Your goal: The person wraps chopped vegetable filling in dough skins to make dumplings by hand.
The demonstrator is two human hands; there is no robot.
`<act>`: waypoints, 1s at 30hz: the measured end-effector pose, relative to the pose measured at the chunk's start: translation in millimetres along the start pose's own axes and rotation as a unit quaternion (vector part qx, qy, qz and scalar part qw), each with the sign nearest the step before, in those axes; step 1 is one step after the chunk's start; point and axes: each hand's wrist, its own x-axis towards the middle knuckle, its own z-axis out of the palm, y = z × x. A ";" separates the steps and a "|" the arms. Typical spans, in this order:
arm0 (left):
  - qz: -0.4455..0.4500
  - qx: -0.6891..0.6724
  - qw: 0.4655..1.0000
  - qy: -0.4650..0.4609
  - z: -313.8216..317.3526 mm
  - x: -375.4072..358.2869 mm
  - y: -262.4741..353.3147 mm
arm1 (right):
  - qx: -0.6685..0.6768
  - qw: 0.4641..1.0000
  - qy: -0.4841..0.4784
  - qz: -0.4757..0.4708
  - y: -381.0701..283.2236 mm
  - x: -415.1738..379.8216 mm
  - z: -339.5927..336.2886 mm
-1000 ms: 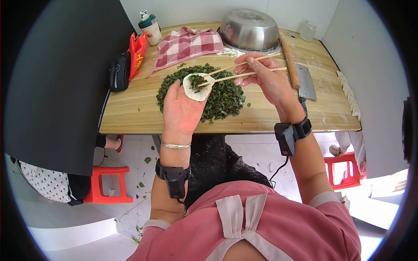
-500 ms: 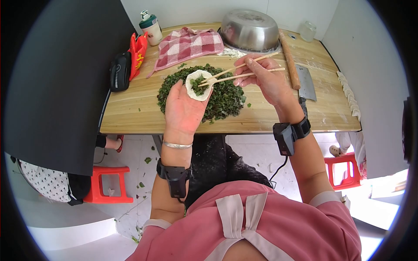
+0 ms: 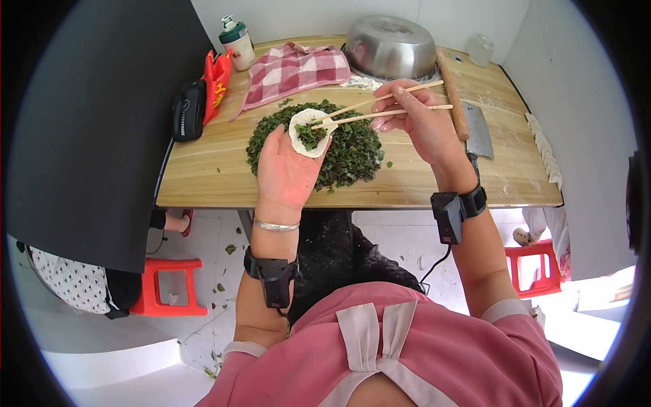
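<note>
A round white dough wrapper with chopped greens on it lies in my left hand, palm up, its edge held by the fingers. My right hand grips a pair of wooden chopsticks, spread apart at my fingers and with their tips at the greens in the wrapper. Beneath and behind the wrapper, a wide pile of chopped dark green leaves covers the wooden table.
An upturned metal basin, checked cloth, bottle, red packet and black case stand around the back and left. A rolling pin, cleaver, glass jar and dumplings are at right.
My right hand has moved slightly right, drawing the chopsticks back a little, and their tips have come apart. My left hand and the wrapper have hardly moved.
</note>
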 end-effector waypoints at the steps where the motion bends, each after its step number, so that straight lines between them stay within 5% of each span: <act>1: 0.000 0.000 1.000 0.000 -1.0 0.0 0.3 | 0.000 1.000 0.000 0.000 -1.1 -0.2 0.7; 30: -0.004 0.023 1.000 0.012 3.6 -3.7 -2.7 | -0.010 1.000 -0.020 -0.006 -7.7 -2.6 5.7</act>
